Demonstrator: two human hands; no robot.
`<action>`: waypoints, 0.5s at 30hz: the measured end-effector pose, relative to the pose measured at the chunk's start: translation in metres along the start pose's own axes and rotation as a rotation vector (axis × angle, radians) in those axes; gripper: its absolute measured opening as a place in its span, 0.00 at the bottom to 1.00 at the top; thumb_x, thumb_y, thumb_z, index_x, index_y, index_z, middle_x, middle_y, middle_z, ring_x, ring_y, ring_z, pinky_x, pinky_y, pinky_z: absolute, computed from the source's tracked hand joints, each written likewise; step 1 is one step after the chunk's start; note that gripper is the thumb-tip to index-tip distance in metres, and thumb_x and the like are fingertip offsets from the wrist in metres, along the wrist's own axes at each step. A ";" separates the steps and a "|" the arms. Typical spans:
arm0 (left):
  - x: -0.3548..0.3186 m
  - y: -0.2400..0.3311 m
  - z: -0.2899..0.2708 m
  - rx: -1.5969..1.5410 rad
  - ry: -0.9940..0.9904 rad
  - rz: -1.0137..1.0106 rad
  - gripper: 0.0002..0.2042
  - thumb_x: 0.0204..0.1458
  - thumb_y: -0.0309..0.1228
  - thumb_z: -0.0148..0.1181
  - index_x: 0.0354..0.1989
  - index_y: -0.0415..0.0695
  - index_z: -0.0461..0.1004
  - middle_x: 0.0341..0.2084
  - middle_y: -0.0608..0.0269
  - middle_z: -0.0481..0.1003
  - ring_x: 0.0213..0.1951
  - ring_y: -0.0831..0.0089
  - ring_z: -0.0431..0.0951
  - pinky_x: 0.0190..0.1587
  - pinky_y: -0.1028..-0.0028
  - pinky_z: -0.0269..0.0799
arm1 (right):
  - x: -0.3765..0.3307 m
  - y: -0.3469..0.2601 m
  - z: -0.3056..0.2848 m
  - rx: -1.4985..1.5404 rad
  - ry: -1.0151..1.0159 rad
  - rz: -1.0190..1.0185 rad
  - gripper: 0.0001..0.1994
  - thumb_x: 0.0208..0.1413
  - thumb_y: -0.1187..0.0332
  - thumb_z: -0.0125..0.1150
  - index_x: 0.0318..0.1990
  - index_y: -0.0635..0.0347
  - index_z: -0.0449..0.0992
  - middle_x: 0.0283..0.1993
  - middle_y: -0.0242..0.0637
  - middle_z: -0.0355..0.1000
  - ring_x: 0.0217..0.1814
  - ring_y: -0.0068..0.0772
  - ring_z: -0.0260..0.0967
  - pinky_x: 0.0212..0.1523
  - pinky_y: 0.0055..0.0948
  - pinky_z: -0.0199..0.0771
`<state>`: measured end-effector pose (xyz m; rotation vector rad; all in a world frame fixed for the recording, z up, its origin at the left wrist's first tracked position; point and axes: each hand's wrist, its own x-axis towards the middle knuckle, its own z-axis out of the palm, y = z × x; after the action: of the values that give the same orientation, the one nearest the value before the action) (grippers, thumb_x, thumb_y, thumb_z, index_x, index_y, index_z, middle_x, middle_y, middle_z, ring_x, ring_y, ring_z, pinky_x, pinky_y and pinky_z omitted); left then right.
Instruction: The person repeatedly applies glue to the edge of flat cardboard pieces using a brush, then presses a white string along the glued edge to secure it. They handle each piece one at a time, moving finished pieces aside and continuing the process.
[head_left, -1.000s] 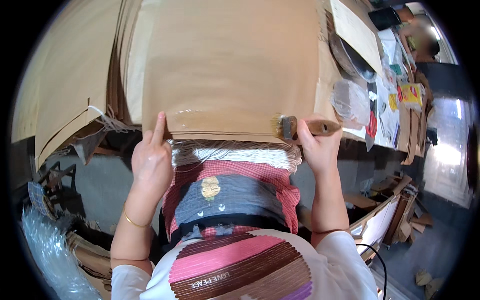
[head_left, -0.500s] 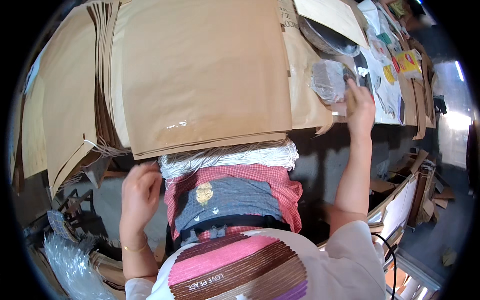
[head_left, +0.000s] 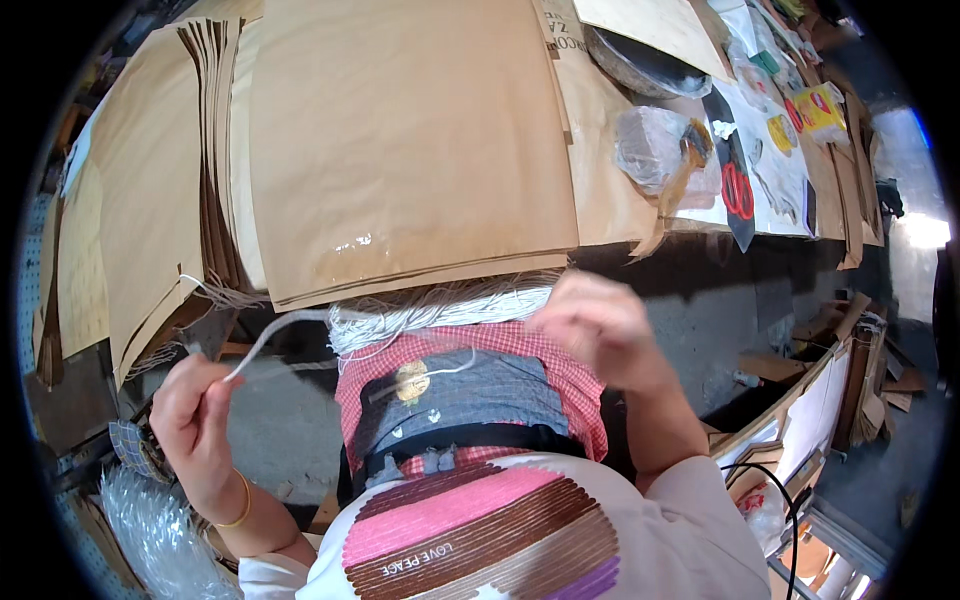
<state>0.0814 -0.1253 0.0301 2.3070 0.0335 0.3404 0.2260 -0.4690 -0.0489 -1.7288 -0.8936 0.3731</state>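
My left hand (head_left: 195,420), at the lower left, pinches a white cord (head_left: 262,340) that loops to the right, its moving part blurred. Across my lap, on a red checked cloth (head_left: 500,342), lies a bundle of white cords (head_left: 450,307). Close to the bundle's right end is my right hand (head_left: 598,325), its fingers curled but smeared by motion, so any hold is unclear. Just beyond the bundle, a stack of large brown paper sheets (head_left: 410,130) reaches the table edge. A shiny wet patch (head_left: 350,258) shows near the top sheet's front edge.
More brown sheets (head_left: 150,170) stand to the left, strings hanging from their corner. At right are a plastic-wrapped tub (head_left: 645,150) with a brown-smeared end, red-handled scissors (head_left: 738,190), a dark bowl (head_left: 645,70) and a yellow packet (head_left: 822,112). Cardboard pieces (head_left: 860,380) lean lower right.
My right hand has left the plastic-wrapped tub and come back to the cord bundle. My left hand has moved left and down, and a white cord now trails from it.
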 end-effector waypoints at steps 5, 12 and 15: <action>0.033 0.040 0.025 -0.095 -0.414 0.330 0.10 0.39 0.31 0.65 0.25 0.37 0.75 0.15 0.64 0.67 0.16 0.66 0.64 0.21 0.71 0.57 | 0.047 -0.023 0.071 0.046 0.199 -0.319 0.12 0.49 0.71 0.65 0.42 0.64 0.77 0.34 0.41 0.74 0.33 0.40 0.72 0.34 0.33 0.72; 0.008 0.016 -0.001 0.353 -0.162 0.160 0.07 0.38 0.21 0.65 0.28 0.41 0.77 0.19 0.61 0.70 0.22 0.62 0.68 0.29 0.66 0.64 | 0.003 -0.013 0.046 0.395 -0.245 0.252 0.07 0.59 0.71 0.53 0.38 0.63 0.76 0.31 0.39 0.73 0.33 0.30 0.71 0.35 0.27 0.69; 0.008 -0.016 0.006 0.266 -0.067 0.086 0.07 0.40 0.18 0.64 0.30 0.38 0.77 0.18 0.61 0.69 0.23 0.66 0.70 0.29 0.72 0.65 | -0.002 -0.006 -0.010 0.110 -0.058 0.216 0.06 0.52 0.76 0.58 0.35 0.65 0.80 0.29 0.34 0.73 0.31 0.23 0.68 0.33 0.22 0.68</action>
<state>0.0920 -0.1173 0.0163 2.5871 -0.0569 0.3179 0.2286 -0.4770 -0.0401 -1.7240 -0.7151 0.6074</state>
